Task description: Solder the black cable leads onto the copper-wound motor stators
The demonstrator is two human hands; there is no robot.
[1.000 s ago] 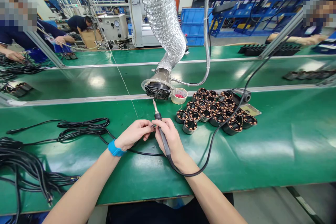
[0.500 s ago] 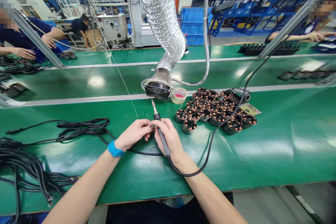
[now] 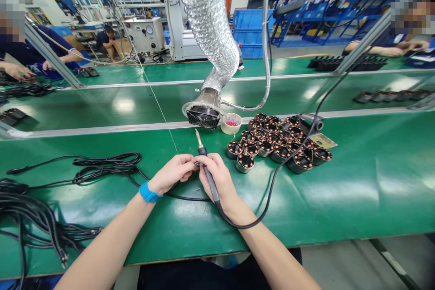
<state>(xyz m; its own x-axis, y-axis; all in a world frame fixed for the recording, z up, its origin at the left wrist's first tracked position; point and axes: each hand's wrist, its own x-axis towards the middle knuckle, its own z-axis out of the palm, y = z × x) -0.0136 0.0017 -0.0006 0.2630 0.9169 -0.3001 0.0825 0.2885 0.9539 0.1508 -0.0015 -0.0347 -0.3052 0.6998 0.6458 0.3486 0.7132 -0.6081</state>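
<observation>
My right hand point(image 3: 221, 180) is closed round the grey handle of a soldering iron point(image 3: 211, 180). The iron's bare tip points away from me, towards the round fan hood point(image 3: 204, 115). Fingertips pressed together, my left hand point(image 3: 175, 173) meets the right one beside the iron; a small dark bit shows between them, too small to name. A black cable point(image 3: 190, 198) runs from a loose coil on the left, beneath my left wrist, towards my right hand, where its end is hidden. On my left wrist is a blue band point(image 3: 148, 192).
Several copper-wound stators point(image 3: 245, 162) stand in a cluster at right, near a tape roll point(image 3: 232, 123) and a metal stand point(image 3: 314, 123). Black cables point(image 3: 37, 208) lie heaped at left. The iron's cord point(image 3: 272, 197) loops over my right forearm. Co-workers sit across the bench.
My hands and the soldering iron stay almost where they were, with only a slight shift of the fingers. In the background, the co-worker at the left has moved their hands.
</observation>
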